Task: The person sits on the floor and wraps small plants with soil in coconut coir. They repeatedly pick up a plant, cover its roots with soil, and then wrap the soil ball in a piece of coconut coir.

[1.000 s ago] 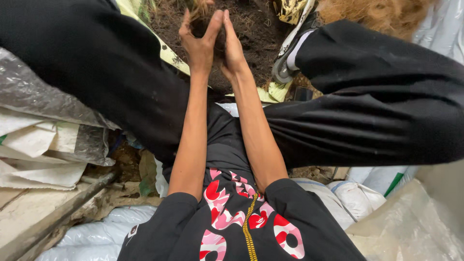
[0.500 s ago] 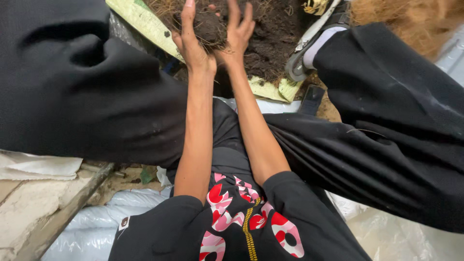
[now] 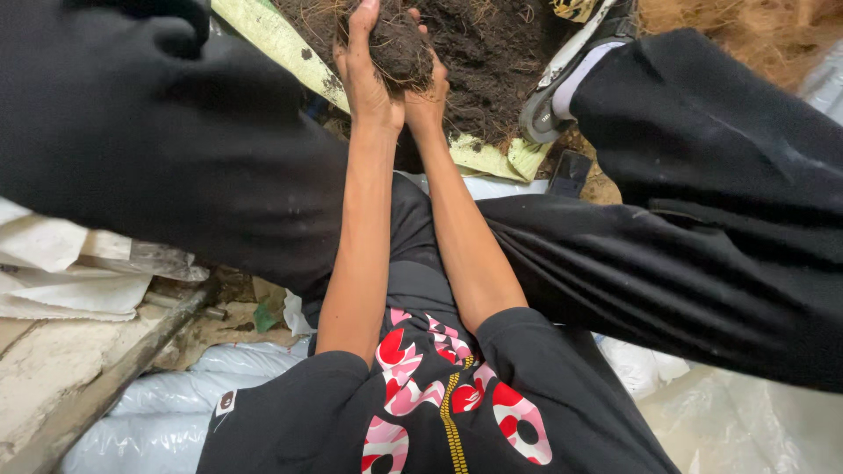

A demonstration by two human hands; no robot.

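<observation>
My left hand (image 3: 362, 72) and my right hand (image 3: 428, 88) are cupped together around a clump of dark soil with fibres (image 3: 397, 46), lifted above a pile of dark soil (image 3: 492, 53). The pile lies on a pale yellow-green sheet (image 3: 272, 39) between my spread legs. Both forearms reach straight forward from my black top with its red and pink pattern. The fingers of my right hand are mostly hidden behind the clump.
My black trouser legs (image 3: 158, 149) (image 3: 702, 219) flank the soil pile, and my shoe (image 3: 571, 79) rests at its right edge. A dark phone-like slab (image 3: 569, 173) lies near the sheet. Brown fibre (image 3: 755, 26) at top right; white plastic bags (image 3: 158, 412), paper and stone ledge at left.
Both hands have closed around a clump of soil and raised it off the pile. The view has shifted, so the pile sits nearer the top edge.
</observation>
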